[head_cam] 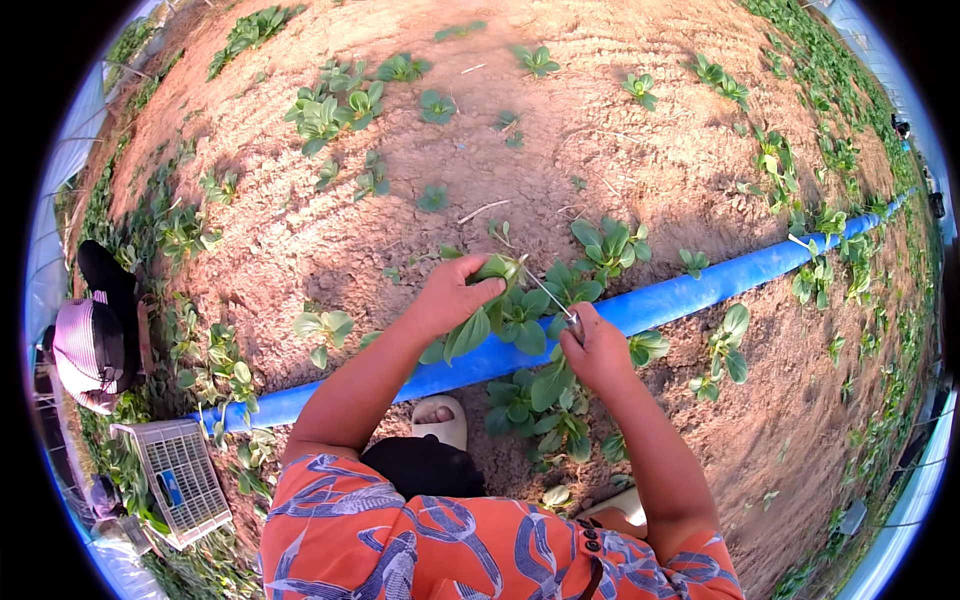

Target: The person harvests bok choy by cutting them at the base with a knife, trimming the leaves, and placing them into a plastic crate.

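My left hand point(460, 292) grips a leafy green plant point(474, 330), like bok choy, by its base, with the leaves hanging down. The pale cut end points toward my right hand point(598, 346), which holds the handle of a thin knife point(546, 290). The blade slants up and left, its tip close to the plant's base; whether it touches cannot be made out. Below both hands a blue flat hose point(465, 373) crosses the soil. More leafy plants point(531, 315) grow beside it, just under the hands.
A plastic crate point(184, 476) with greens lies at the left, near a crouching person point(94, 337) in a striped top. Scattered plants point(330, 112) stand in the dry soil ahead. My sandal point(442, 421) is beside the hose. Plastic sheeting point(919, 517) edges the plot.
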Motion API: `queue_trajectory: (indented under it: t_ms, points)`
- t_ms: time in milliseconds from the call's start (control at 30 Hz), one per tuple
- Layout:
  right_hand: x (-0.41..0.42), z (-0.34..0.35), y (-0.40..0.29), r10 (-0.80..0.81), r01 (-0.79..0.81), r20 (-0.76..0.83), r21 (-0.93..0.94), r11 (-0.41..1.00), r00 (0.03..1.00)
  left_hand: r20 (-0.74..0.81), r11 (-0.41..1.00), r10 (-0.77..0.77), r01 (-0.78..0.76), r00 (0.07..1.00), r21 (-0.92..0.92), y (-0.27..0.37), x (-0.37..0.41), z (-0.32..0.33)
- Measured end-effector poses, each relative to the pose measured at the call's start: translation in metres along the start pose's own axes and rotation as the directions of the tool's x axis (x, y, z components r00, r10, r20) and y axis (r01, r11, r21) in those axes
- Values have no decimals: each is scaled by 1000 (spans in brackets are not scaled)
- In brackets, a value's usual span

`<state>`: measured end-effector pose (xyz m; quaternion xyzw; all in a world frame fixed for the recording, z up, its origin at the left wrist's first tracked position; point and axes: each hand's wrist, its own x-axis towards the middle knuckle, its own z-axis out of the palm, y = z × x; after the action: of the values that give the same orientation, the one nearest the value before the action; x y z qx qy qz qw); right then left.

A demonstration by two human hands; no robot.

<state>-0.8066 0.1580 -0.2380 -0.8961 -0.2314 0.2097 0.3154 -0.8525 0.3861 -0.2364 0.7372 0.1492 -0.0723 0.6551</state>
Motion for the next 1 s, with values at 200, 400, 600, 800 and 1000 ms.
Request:
queue_trajectory:
  t_ms: [200,400,600,800,1000]
  points:
    - [7,-1,-9,-73,73,5,52,996,997,12,975,-87,87,996,-205,7,-6,-10]
    - [11,-2,-20,-66,60,78,78,995,995,10,942,-76,75,997,-326,16,-13,-13]
    - [23,12,-31,-153,146,65,104,984,986,37,900,-64,74,997,-429,7,-18,-30]
    - [33,30,-30,-172,158,86,142,977,981,-88,970,21,-42,996,-241,6,-24,-40]
    - [53,55,-41,-139,143,118,-30,989,983,-83,976,82,-97,993,-194,-5,-34,-48]
